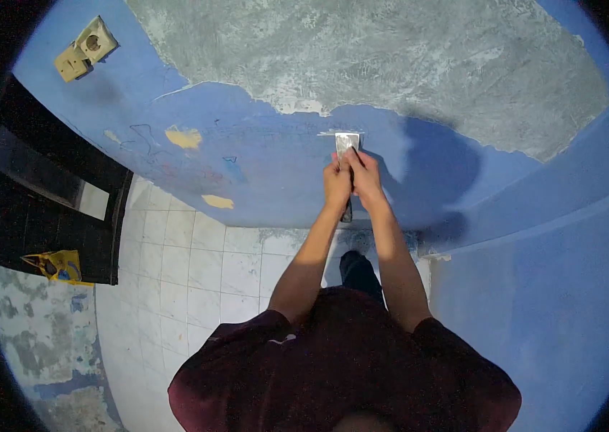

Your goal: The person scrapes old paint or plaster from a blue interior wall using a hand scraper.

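Both my hands are closed round a scraper (348, 142) with a pale metal blade and a dark handle, whose end shows below them. My left hand (337, 183) wraps the handle from the left, and my right hand (366, 178) grips it from the right, close against the other. The blade's edge meets the blue painted wall (276, 165) at a short whitish scraped strip. Above it spreads a large grey area of bare plaster (376, 57) with a ragged paint edge.
A socket and switch (96, 42) are on the wall at upper left. Dark furniture (38, 223) stands at the left, with a yellow bag (63, 266) beside it. White floor tiles (204, 266) lie below the wall. Another blue wall (556, 288) rises at the right.
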A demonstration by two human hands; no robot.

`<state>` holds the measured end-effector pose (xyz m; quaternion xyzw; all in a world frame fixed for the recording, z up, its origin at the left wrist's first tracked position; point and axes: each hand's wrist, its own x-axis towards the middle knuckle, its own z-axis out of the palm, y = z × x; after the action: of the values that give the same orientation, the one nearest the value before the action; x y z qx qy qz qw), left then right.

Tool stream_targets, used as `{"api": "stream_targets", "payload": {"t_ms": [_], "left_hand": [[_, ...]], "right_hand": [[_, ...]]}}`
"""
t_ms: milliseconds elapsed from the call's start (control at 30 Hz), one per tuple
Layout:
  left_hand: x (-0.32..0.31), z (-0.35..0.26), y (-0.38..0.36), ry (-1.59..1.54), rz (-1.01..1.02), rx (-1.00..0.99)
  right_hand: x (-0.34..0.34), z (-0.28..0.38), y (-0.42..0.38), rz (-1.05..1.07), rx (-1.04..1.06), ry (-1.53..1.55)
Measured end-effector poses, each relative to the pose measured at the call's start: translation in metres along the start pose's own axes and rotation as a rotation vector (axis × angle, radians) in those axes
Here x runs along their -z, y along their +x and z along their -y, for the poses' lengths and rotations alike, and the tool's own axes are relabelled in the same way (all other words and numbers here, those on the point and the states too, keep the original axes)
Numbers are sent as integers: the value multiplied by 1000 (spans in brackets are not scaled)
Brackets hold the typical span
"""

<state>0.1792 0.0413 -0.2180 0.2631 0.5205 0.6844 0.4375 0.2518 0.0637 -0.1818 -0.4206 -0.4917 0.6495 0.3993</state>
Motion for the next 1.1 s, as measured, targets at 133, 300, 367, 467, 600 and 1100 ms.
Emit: {"api": "stream_targets", "payload": {"t_ms": [133, 300, 367, 467, 600, 1100], "left_hand": [[10, -18, 3, 119, -21, -13], [8, -33, -2, 74, 121, 56], [11, -8, 9, 203, 53, -29], [6, -8, 16, 367, -28, -117], [4, -5, 17, 455, -81, -230], [-9, -23, 11, 430, -85, -223]], "right_hand": [[-7, 3, 14, -34, -61, -34], [-3, -13, 42, 24, 7, 133], [-11, -1, 34, 24, 18, 203], [-11, 3, 35, 50, 22, 264], [-14, 2, 35, 12, -5, 245], [-14, 3, 41, -30, 90, 178]]}}
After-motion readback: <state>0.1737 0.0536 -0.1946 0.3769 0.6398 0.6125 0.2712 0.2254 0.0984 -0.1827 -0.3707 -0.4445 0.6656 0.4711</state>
